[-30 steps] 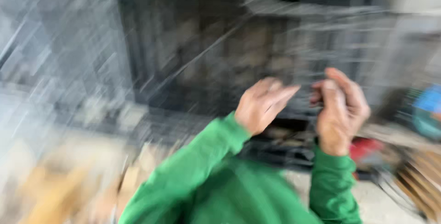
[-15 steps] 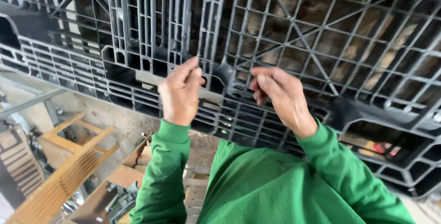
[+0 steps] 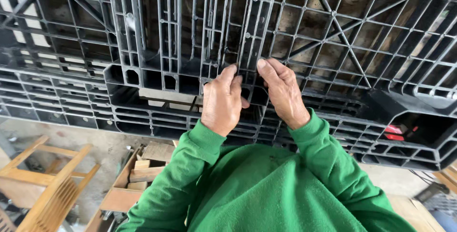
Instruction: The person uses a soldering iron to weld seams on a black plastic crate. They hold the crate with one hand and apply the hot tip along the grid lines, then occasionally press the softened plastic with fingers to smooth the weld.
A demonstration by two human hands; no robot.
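Head view: both hands raised against a black moulded plastic pallet (image 3: pixel 304 46) of open grid ribs, standing on edge in front of the person. Left hand (image 3: pixel 220 102) has its fingers curled onto a rib at the pallet's central block, thumb toward the other hand; its grip looks closed on that rib, though the fingertips are partly hidden. Right hand (image 3: pixel 282 91) lies just beside it, fingers pressed flat along the neighbouring rib and hooking its edge; whether they close fully round it cannot be told. Green fleece sleeves (image 3: pixel 328 165) fill the lower frame.

Risks, as judged: the hold is taken on thin ribs near the middle only, so the large panel may twist or tip sideways if pulled unevenly. Fingers threaded into the grid cells could be pinched should the pallet slide downward. Below left stand a pale wooden chair (image 3: pixel 45 179) and an open wooden crate of offcut blocks (image 3: pixel 138 175) on the concrete floor (image 3: pixel 85 139), near enough to catch a falling lower edge or trip a step backward.
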